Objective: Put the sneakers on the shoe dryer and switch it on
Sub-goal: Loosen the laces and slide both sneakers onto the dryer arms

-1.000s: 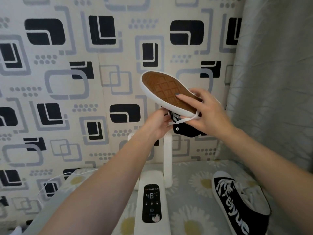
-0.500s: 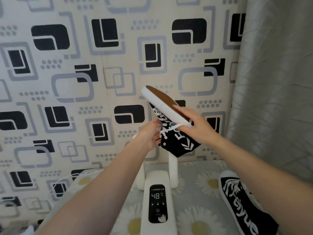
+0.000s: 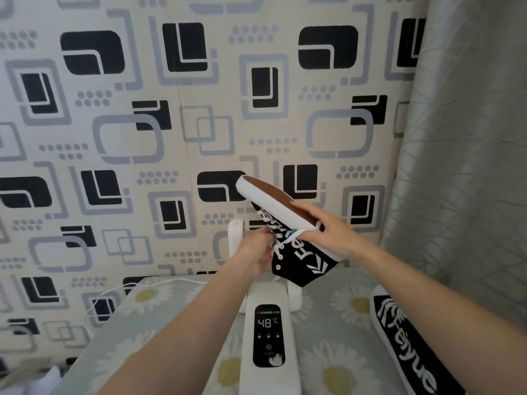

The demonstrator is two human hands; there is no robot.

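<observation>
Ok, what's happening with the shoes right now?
Both hands, left hand and right hand, hold sneaker sole-up over dryer post. Second sneaker waits. Nothing blocking.

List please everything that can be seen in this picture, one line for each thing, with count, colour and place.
held sneaker: 1, black with white lettering and brown sole, upside down above the dryer's right post
second sneaker: 1, black with white lettering, lying on the cloth at the right
shoe dryer: 1, white with a black panel reading 48 °C, centre of the cloth
left dryer post: 1, white, upright and bare
cable: 1, white, on the cloth at the left
daisy cloth: 1, grey with white flowers
wallpaper: black and grey shapes, behind
curtain: 1, grey, right
left hand: 1, at the sneaker's laces
right hand: 1, fingers over the sole
</observation>
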